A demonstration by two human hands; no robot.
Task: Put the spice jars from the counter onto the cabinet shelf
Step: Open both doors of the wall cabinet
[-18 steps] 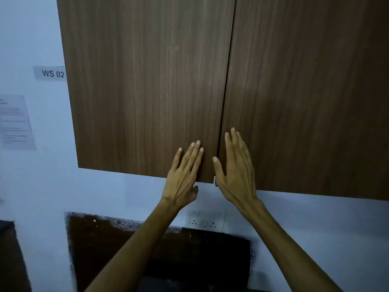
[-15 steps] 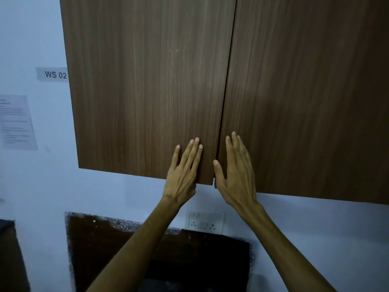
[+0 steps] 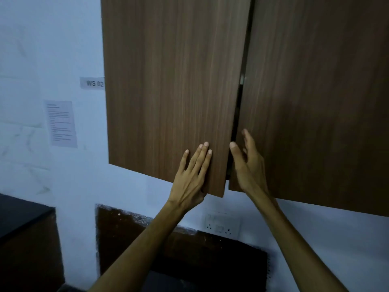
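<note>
No spice jars are in view. Two brown wooden doors cover the wall cabinet. The left door (image 3: 168, 91) stands slightly ajar, and a narrow dark gap (image 3: 236, 114) runs between it and the right door (image 3: 315, 102). My left hand (image 3: 190, 175) pinches the left door's lower right corner, with the fingers flat on the front and the thumb behind the bottom edge. My right hand (image 3: 250, 167) is at the right door's inner edge with its fingers spread, holding nothing. The doors hide the shelf inside.
A wall socket (image 3: 221, 225) sits below the cabinet above a dark backsplash panel (image 3: 179, 249). A "WS 02" label (image 3: 92, 83) and a printed sheet (image 3: 61, 123) hang on the white wall at left. A dark counter block (image 3: 21, 211) fills the lower left.
The left door has swung out a little, opening a gap between the doors. My left hand now grips its corner, and my right hand has turned toward the gap. The view has shifted left.
</note>
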